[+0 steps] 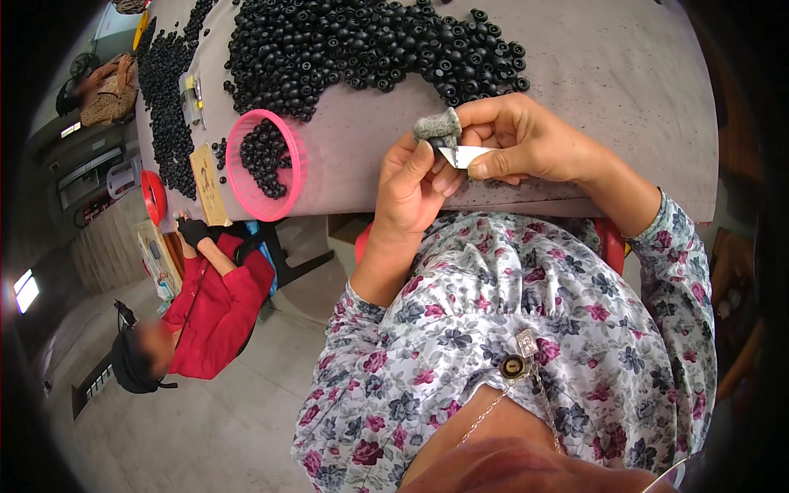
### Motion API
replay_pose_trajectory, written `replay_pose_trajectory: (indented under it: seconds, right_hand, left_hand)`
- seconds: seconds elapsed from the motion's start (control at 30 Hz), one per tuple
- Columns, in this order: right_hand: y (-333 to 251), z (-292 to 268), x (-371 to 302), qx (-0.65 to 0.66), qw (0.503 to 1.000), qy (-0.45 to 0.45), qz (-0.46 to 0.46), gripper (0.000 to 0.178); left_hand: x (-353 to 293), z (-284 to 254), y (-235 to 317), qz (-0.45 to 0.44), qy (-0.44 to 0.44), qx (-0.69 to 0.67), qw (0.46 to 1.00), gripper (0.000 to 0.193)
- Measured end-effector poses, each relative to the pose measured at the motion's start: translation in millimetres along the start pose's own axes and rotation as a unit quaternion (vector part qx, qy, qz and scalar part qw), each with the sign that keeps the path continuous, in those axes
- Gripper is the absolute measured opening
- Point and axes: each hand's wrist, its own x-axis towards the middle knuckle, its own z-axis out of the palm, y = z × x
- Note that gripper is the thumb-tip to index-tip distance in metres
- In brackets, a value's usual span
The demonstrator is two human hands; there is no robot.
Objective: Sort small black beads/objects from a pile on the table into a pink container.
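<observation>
Over the near edge of the table, my left hand (407, 185) is closed on a small black round piece (436, 146), pinched near the thumb tip. A speckled grey finger sleeve (436, 125) appears to cover a fingertip of that hand. My right hand (534, 140) grips a short blade (465, 156), whitish and flat, between thumb and fingers. The blade's pointed tip lies against or right beside the black piece; actual contact cannot be made out. Part of the black piece is hidden by my fingers and the blade.
A large heap of black round pieces (345, 41) covers the table's far side. To my left stands a pink plastic basket (297, 164) with similar pieces inside. Beyond it lie a cardboard piece (209, 185) and another heap (164, 107). A person in red (218, 308) sits at left.
</observation>
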Motion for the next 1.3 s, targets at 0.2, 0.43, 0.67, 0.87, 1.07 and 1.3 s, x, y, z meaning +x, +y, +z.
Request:
replay_pose_trajectory:
  seconds: [0.2, 0.43, 0.67, 0.87, 1.07, 1.3]
  right_hand:
    - [-1.3, 0.3, 0.6, -0.001, 1.000, -0.001, 0.001, 0.040]
    - [7.9, -8.9, 2.0, -0.003, 1.000, -0.016, -0.010, 0.039]
    - [1.1, -3.4, 1.6, -0.006, 1.000, -0.005, 0.011, 0.041]
    - [1.4, -3.6, 0.3, -0.028, 1.000, -0.009, 0.009, 0.045]
    - [1.2, -4.5, 0.5, -0.032, 0.999, -0.011, 0.008, 0.045]
    - [5.1, -6.5, 1.5, -0.025, 0.999, -0.028, -0.006, 0.044]
  left_hand:
    - [-0.2, 0.6, 0.0, 0.001, 0.008, 0.012, 1.000, 0.032]
    - [-0.9, 3.4, 0.2, -0.005, -0.005, 0.046, 0.999, 0.031]
    - [-0.1, 0.2, 0.4, -0.001, -0.004, 0.022, 1.000, 0.031]
    - [-1.3, -1.7, -0.3, 0.000, 0.009, 0.022, 1.000, 0.033]
    - [-1.1, -2.0, 0.4, -0.002, -0.002, 0.023, 1.000, 0.033]
    - [-2.0, -1.8, 2.2, -0.008, -0.009, 0.026, 1.000, 0.034]
